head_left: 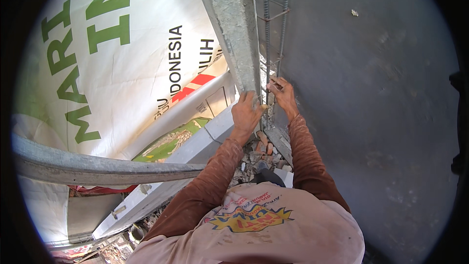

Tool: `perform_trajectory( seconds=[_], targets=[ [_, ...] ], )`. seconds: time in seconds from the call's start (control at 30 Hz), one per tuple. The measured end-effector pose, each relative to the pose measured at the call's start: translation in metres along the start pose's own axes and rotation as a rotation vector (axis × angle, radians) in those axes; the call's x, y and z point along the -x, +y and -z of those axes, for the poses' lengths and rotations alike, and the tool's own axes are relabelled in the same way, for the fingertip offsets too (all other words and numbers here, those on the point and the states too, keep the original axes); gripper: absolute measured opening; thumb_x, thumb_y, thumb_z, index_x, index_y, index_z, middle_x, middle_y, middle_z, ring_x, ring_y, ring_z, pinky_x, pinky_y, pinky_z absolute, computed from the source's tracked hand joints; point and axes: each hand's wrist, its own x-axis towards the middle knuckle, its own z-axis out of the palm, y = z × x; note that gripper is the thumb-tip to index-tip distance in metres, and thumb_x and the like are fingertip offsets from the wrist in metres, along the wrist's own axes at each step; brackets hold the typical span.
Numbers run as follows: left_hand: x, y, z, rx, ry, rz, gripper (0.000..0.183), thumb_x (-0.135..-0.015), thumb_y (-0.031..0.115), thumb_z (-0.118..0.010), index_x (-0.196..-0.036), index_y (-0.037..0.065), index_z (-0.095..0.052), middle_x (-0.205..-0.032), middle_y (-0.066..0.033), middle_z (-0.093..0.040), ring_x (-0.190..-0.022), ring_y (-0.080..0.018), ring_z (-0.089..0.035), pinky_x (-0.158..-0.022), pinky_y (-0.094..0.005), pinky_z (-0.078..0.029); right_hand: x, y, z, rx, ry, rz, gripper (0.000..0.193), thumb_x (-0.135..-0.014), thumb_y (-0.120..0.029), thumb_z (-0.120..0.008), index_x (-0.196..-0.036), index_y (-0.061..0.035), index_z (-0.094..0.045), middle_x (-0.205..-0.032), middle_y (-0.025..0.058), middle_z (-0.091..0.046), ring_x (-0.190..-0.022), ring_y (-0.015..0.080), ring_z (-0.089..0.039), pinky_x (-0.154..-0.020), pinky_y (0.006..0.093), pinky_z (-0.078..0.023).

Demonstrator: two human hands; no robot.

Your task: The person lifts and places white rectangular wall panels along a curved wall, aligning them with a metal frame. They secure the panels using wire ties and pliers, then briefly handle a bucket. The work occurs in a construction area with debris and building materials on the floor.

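Two upright ribbed steel rebars (266, 34), joined by thin cross ties (277, 15), rise between a grey post (237, 24) and a dark grey wall (371, 107). My left hand (247, 115) lies against the post's right edge, fingers curled and thumb reaching to the nearer rebar. What it grips, if anything, is hidden. Just right of the rebars, my right hand (285, 97) is closed, thumb and fingers pinched together near the bars. Whatever is between those fingertips is too small to make out. Brown sleeves cover both forearms.
A large printed white sheet (122, 78) hangs at the left. Below it a grey beam (195, 154) slants, with a curved grey bar (107, 167) crossing in front. Broken bricks and rubble (259, 151) lie around my feet. The wall closes off the right side.
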Motion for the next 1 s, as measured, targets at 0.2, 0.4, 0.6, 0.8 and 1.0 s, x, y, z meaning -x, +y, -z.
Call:
perform_trajectory(
  seconds=[0.2,0.4,0.6,0.8,1.0],
  targets=[
    [-0.014,0.016,-0.009,0.025,-0.006,0.008,0.031,-0.079,0.013,-0.067,-0.109,0.006,-0.062,-0.097,-0.0193,-0.063,-0.082,-0.0429,-0.065,-0.068,-0.047,-0.054,-0.006,0.003,-0.008,0.149,0.033,0.172,0.03,-0.09,-0.019,-0.07,-0.109,0.0049,-0.067,-0.096,0.0123,-0.062,-0.083,0.0229,-0.062,-0.078,0.0326,-0.049],
    [-0.026,0.036,-0.029,0.105,-0.015,-0.007,0.031,-0.083,0.015,-0.066,-0.113,0.008,-0.063,-0.098,-0.0164,-0.064,-0.081,-0.0407,-0.065,-0.068,-0.0464,-0.054,-0.001,0.001,-0.041,0.226,0.319,0.267,0.02,-0.094,-0.016,-0.063,-0.093,0.0041,-0.059,-0.083,0.0177,-0.054,-0.075,0.031,-0.059,-0.07,0.0407,-0.048],
    [0.05,0.027,0.004,0.135,-0.198,-0.172,0.04,-0.08,0.017,-0.073,-0.118,0.01,-0.061,-0.103,-0.0117,-0.064,-0.081,-0.0333,-0.067,-0.069,-0.0414,-0.055,-0.009,0.004,-0.047,0.478,0.357,0.313,0.02,-0.093,-0.016,-0.063,-0.086,0.0014,-0.056,-0.083,0.0199,-0.055,-0.07,0.0408,-0.057,-0.062,0.0486,-0.045],
    [0.135,-0.028,0.094,0.027,-0.46,-0.079,0.038,-0.075,0.01,-0.074,-0.111,0.011,-0.065,-0.101,-0.0084,-0.065,-0.083,-0.0319,-0.068,-0.068,-0.0405,-0.055,-0.016,0.01,-0.058,0.554,0.484,0.388,0.016,-0.088,-0.012,-0.065,-0.084,0.0009,-0.057,-0.082,0.0179,-0.056,-0.068,0.0388,-0.058,-0.062,0.0466,-0.047],
    [0.231,-0.068,0.171,-0.037,-0.31,0.297,0.03,-0.077,0.012,-0.073,-0.106,0.008,-0.067,-0.095,-0.0098,-0.067,-0.078,-0.0294,-0.068,-0.069,-0.0386,-0.055,-0.009,0.015,-0.051,0.48,0.43,0.41,0.023,-0.089,-0.016,-0.068,-0.098,0.0038,-0.064,-0.083,0.0173,-0.059,-0.07,0.0312,-0.06,-0.066,0.0422,-0.049]
  ],
)
